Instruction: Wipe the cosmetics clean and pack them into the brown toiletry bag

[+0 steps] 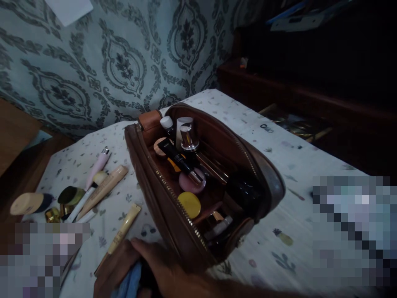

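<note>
An open brown leather cosmetic bag [155, 186] lies on a table under a white printed cloth [294, 157]. Inside it are a black tube [178, 159], a silver-capped bottle [189, 138], a white-capped bottle [166, 123], a pink compact [192, 183] and a yellow round piece [189, 204]. My right hand [155, 269] reaches in from the lower right, just in front of the bag's near end. Its fingers are closed round a blue cloth [130, 282]. A cream tube [122, 229] lies just left of this hand. My left hand is out of view.
Loose cosmetics lie at the left of the table: a beige tube [104, 190], a pink pen-like stick [97, 165], a cream bottle [29, 203] and a dark jar [71, 194]. Patterned wallpaper [124, 62] is behind. Dark wooden furniture [310, 95] stands at the right.
</note>
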Demonstrator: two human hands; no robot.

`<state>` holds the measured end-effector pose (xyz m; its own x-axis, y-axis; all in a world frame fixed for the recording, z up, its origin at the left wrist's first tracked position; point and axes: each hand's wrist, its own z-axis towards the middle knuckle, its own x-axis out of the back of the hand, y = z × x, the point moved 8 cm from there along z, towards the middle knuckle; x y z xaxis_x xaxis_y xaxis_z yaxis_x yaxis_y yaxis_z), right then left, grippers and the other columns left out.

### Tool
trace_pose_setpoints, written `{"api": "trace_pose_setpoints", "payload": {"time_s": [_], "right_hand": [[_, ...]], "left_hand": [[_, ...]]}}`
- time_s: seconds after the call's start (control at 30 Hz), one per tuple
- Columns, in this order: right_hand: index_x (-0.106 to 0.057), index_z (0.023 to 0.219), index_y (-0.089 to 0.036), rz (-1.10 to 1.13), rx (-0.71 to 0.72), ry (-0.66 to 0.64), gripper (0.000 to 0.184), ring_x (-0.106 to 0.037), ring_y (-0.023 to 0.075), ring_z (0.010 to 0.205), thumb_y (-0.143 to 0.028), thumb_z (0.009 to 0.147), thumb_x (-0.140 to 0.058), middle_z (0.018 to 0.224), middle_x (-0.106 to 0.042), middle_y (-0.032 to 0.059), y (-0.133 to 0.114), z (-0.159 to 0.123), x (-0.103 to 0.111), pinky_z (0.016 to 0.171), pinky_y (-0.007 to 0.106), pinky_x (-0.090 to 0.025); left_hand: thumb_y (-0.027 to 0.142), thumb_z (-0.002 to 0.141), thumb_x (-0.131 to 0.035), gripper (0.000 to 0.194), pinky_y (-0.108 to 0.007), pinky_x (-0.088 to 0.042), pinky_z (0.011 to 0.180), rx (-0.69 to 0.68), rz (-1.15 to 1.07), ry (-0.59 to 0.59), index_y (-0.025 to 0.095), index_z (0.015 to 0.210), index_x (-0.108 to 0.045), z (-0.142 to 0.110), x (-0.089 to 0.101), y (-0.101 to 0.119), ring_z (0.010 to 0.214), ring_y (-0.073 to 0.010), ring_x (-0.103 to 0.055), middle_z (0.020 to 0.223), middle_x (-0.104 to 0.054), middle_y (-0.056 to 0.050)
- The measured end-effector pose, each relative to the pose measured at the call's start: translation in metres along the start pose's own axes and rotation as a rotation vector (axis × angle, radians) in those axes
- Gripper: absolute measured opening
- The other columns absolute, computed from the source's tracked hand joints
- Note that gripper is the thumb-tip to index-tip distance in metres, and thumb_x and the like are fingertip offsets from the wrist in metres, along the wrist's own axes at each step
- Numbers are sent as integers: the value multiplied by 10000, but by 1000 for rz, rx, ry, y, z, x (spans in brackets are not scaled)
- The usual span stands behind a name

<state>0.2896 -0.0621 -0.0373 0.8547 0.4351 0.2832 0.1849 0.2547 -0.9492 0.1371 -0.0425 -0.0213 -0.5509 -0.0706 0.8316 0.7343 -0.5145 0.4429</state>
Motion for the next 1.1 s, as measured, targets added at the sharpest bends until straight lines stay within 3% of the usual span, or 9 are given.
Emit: {"api": "trace_pose_setpoints", "payload": {"time_s": [0.17,0.33,0.47,0.6,0.7,0.93,1.1], "right_hand": [[-220,1600,-247,30,-133,-126,1003,-500,344,1353,-201,766,-776,1515,-472,178,1,4,-6,1137,489,-415],[-251,1585,-199,107,-31,-53,895,-424,278,1427,-198,827,-727,1547,-437,164,-18,-2,10,1198,431,-343],[-305,1558,-192,111,-18,-34,876,-473,259,1394,-212,811,-761,1523,-477,154,-22,-2,13,1177,413,-381],[-347,1537,-203,98,-18,-21,810,-545,251,1337,-232,833,-748,1473,-544,138,-20,0,12,1150,414,-424],[-348,1536,-184,48,-7,29,789,-519,280,1368,-252,845,-721,1498,-517,157,-11,0,12,1162,457,-413],[-323,1541,-213,-79,42,25,767,-554,301,1335,-316,863,-668,1495,-522,158,3,0,4,1104,483,-476],[-275,1549,-212,-157,40,61,742,-620,302,1259,-362,903,-607,1424,-588,163,-4,-3,3,1039,454,-529]], "left_hand": [[609,866,-580,474,-370,-601,881,33,-103,15,231,1103,-739,7,-1,11,1022,-286,-713,1084,-751,-99],[525,918,-541,409,-338,-586,801,46,-243,-39,198,1067,-736,25,2,26,917,-254,-712,1001,-748,-88],[486,935,-522,374,-317,-556,733,29,-351,-104,182,968,-739,34,3,36,772,-214,-671,836,-715,-58],[562,926,-512,427,-286,-491,681,124,-507,-81,173,845,-670,36,0,38,713,-178,-598,772,-661,-45],[628,902,-514,484,-270,-431,623,159,-626,-87,179,736,-583,37,-4,38,635,-145,-510,656,-530,-6],[701,867,-535,563,-259,-374,566,263,-801,-101,191,637,-476,37,-8,31,595,-113,-398,610,-411,23],[693,821,-619,587,-246,-339,534,350,-935,-59,175,583,-479,37,-8,27,570,-94,-379,566,-402,32]]}}
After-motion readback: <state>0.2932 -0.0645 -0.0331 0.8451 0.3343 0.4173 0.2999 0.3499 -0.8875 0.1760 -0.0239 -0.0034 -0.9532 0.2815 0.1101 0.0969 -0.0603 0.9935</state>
